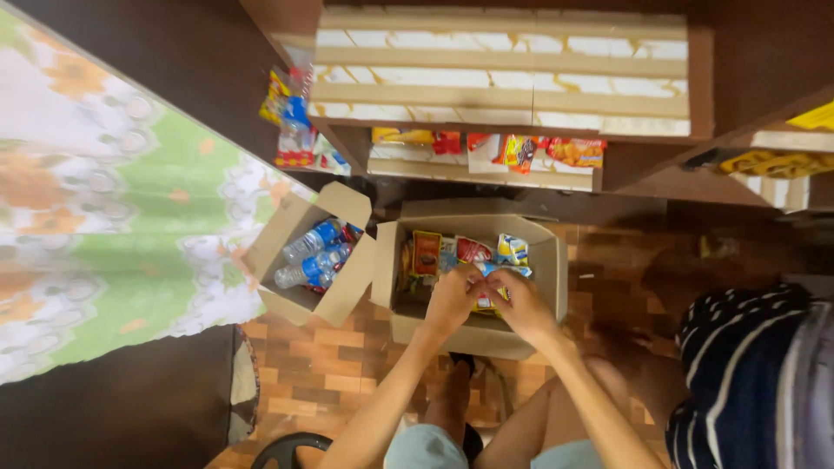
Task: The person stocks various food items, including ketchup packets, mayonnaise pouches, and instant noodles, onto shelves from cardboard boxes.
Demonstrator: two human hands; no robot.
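Observation:
An open cardboard box (556, 260) on the floor holds several colourful snack packets (426, 252). My left hand (453, 297) and my right hand (517, 302) are both over this box, fingers closed on a small snack packet (486, 301) between them. The packet is mostly hidden by my fingers. My bare forearms reach forward from the bottom of the view.
A second open cardboard box (287, 227) to the left holds plastic water bottles (313, 252). A wooden shelf (486, 169) behind carries more snack packets. A floral curtain (104, 200) hangs at left. A person in a striped shirt (756, 373) sits at right.

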